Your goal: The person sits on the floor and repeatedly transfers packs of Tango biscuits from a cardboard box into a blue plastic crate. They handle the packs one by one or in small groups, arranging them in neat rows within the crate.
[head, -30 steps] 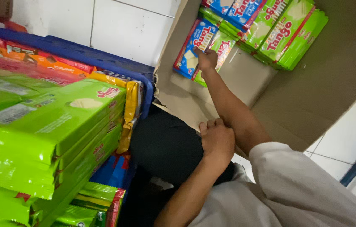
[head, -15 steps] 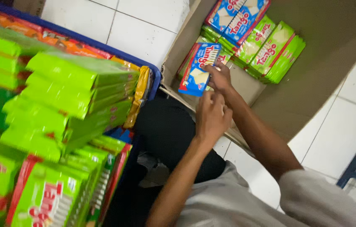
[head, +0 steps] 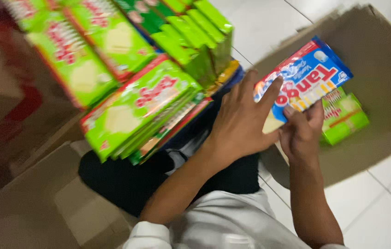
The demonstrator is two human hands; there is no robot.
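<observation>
**Both hands on a blue wafer pack**

Head view: motion blur smears the far-left stacks. Green packs (head: pixel 135 108) lean in a pile at left; another green pack (head: pixel 345 120) lies inside the cardboard box (head: pixel 384 60), partly hidden. The left hand (head: pixel 241 122) and right hand (head: pixel 301 133) grip the blue-and-red pack (head: pixel 304 80) over the box mouth.
</observation>
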